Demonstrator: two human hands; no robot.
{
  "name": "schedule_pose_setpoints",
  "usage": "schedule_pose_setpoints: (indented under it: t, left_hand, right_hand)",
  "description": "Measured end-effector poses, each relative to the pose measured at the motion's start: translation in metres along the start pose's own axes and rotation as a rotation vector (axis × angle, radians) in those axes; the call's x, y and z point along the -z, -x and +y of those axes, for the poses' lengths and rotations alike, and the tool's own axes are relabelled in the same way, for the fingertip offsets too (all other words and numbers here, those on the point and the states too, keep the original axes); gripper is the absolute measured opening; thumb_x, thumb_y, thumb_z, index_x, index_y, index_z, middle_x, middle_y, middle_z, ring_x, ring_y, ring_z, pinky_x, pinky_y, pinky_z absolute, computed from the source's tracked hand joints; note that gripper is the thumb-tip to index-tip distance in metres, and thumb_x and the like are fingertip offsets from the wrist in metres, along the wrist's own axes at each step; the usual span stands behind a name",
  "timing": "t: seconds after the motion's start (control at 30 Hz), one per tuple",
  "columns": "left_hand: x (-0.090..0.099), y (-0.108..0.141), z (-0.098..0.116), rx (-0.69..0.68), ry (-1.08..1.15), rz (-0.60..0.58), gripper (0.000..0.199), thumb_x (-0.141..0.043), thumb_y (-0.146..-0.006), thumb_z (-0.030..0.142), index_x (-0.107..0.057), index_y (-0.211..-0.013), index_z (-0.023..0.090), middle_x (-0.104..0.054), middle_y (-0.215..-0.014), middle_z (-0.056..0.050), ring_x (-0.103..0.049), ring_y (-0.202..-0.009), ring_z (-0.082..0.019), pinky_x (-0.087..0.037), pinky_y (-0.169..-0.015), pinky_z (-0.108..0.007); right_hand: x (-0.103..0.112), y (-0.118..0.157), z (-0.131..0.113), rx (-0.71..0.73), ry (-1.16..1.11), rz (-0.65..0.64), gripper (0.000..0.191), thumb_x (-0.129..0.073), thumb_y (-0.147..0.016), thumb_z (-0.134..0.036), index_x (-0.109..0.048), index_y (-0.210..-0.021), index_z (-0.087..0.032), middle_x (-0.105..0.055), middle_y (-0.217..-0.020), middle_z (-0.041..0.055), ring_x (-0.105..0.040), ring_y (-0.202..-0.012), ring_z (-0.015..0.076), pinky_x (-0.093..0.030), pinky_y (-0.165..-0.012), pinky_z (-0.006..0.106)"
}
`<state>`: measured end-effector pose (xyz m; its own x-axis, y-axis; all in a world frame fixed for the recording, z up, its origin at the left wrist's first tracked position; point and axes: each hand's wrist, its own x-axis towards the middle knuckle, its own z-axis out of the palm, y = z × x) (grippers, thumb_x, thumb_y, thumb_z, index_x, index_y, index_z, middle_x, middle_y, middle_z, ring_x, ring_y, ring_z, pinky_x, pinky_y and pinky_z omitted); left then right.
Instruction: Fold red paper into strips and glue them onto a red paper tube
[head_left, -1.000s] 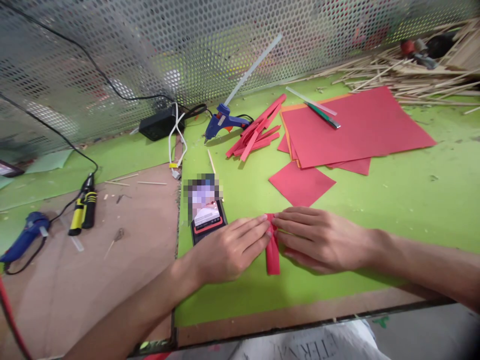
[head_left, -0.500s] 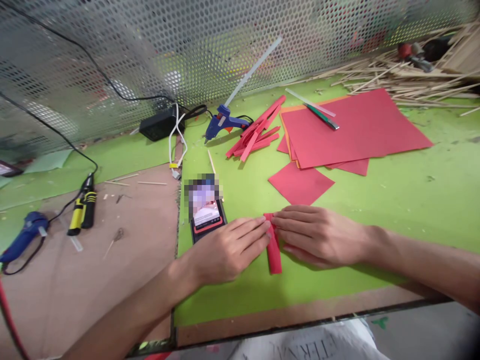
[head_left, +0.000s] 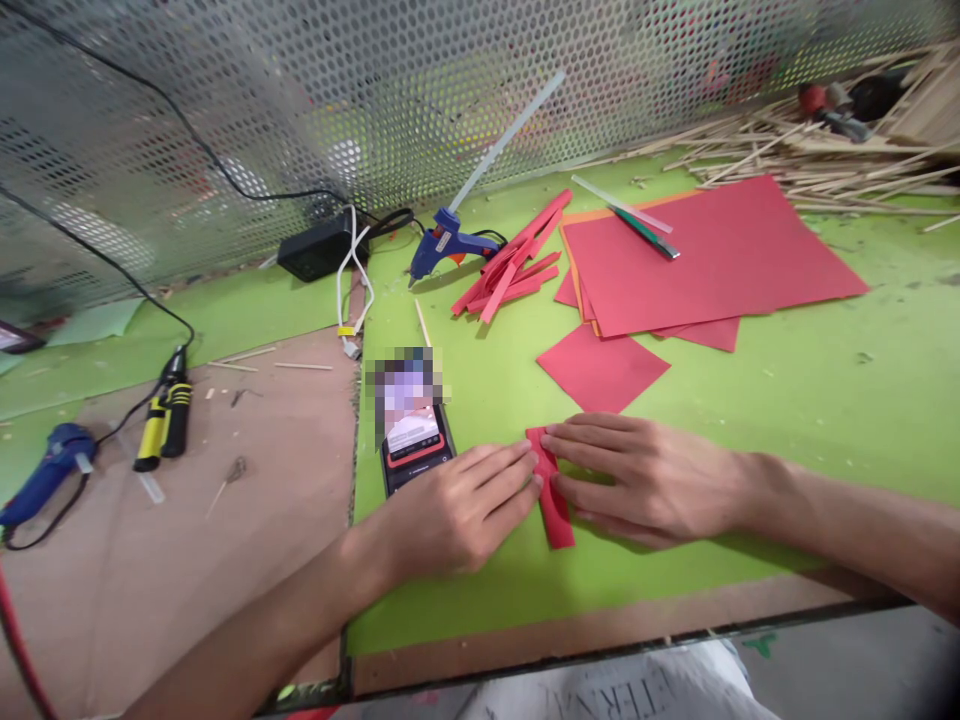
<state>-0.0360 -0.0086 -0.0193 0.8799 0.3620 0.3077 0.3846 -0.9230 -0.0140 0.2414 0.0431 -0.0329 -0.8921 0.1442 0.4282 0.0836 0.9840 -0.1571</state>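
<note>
A narrow folded or rolled piece of red paper point(head_left: 555, 515) lies on the green tabletop, pointing towards me. My left hand point(head_left: 469, 505) reaches it from the left, fingers stretched out, their tips on its left edge. From the right, my right hand point(head_left: 645, 480) rests with straight fingers lying close together, tips on the paper's upper part. Both thumbs are hidden under the hands. Just beyond is a red paper square point(head_left: 604, 367), turned like a diamond. A phone point(head_left: 411, 420) with a lit, partly blurred screen lies beside my left hand.
A blue glue gun point(head_left: 450, 245) with a long glue stick stands behind, beside red paper strips point(head_left: 517, 265). Red sheets point(head_left: 720, 260) carry a green cutter knife point(head_left: 646, 232). Thin wooden sticks point(head_left: 810, 165) pile up back right. A black adapter point(head_left: 315, 250) sits near the perforated metal screen point(head_left: 255, 110).
The near end of the folded red paper has swung slightly to the right, so it lies more slanted. Both hands have shifted only a little, staying at the paper.
</note>
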Motion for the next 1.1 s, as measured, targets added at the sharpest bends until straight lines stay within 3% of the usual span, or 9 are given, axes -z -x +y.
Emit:
schedule_pose_setpoints:
  t: [0.2, 0.4, 0.57, 0.77, 1.1]
  left_hand:
    - [0.0, -0.002, 0.0, -0.003, -0.006, -0.021, 0.03, -0.055, -0.099, 0.009, -0.07, -0.124, 0.004, -0.075, -0.129, -0.02, -0.072, -0.124, -0.031, -0.062, -0.106, -0.044]
    - [-0.001, -0.001, -0.001, -0.019, -0.005, -0.025, 0.03, -0.055, -0.1, 0.01, -0.07, -0.124, 0.003, -0.075, -0.13, -0.02, -0.072, -0.124, -0.032, -0.062, -0.106, -0.045]
    - [-0.001, -0.001, -0.002, -0.04, -0.026, -0.021, 0.03, -0.056, -0.1, 0.01, -0.07, -0.125, 0.002, -0.075, -0.128, -0.022, -0.072, -0.124, -0.032, -0.062, -0.105, -0.045]
    - [-0.002, 0.0, 0.0, -0.039, -0.032, -0.004, 0.03, -0.057, -0.098, 0.009, -0.071, -0.124, 0.001, -0.075, -0.126, -0.023, -0.072, -0.123, -0.032, -0.063, -0.103, -0.045]
    - [-0.003, -0.004, 0.018, -0.013, 0.084, 0.067, 0.033, -0.055, -0.091, 0.01, -0.074, -0.115, 0.0, -0.08, -0.114, -0.019, -0.076, -0.111, -0.03, -0.066, -0.094, -0.041]
  right_hand:
    - [0.0, -0.003, 0.002, -0.018, -0.04, 0.028, 0.02, -0.054, -0.105, -0.02, -0.072, -0.104, -0.011, -0.077, -0.12, 0.018, -0.073, -0.117, 0.03, -0.061, -0.106, 0.048]
    - [-0.006, -0.005, 0.0, -0.051, -0.041, 0.086, 0.029, -0.054, -0.107, -0.02, -0.068, -0.126, -0.004, -0.078, -0.113, 0.0175, -0.073, -0.114, 0.0307, -0.063, -0.1, 0.048]
    - [-0.01, -0.005, -0.001, -0.078, -0.044, 0.05, 0.019, -0.058, -0.105, -0.021, -0.072, -0.112, -0.01, -0.076, -0.113, 0.0166, -0.072, -0.111, 0.0287, -0.064, -0.097, 0.046]
    - [-0.013, -0.003, -0.002, -0.083, -0.039, 0.054, 0.03, -0.059, -0.104, -0.021, -0.068, -0.126, -0.003, -0.075, -0.125, 0.0225, -0.072, -0.119, 0.0331, -0.063, -0.1, 0.05]
    - [-0.011, -0.006, -0.002, -0.077, -0.012, 0.07, 0.025, -0.058, -0.104, -0.019, -0.071, -0.121, -0.006, -0.077, -0.122, 0.0205, -0.074, -0.115, 0.0306, -0.065, -0.097, 0.046]
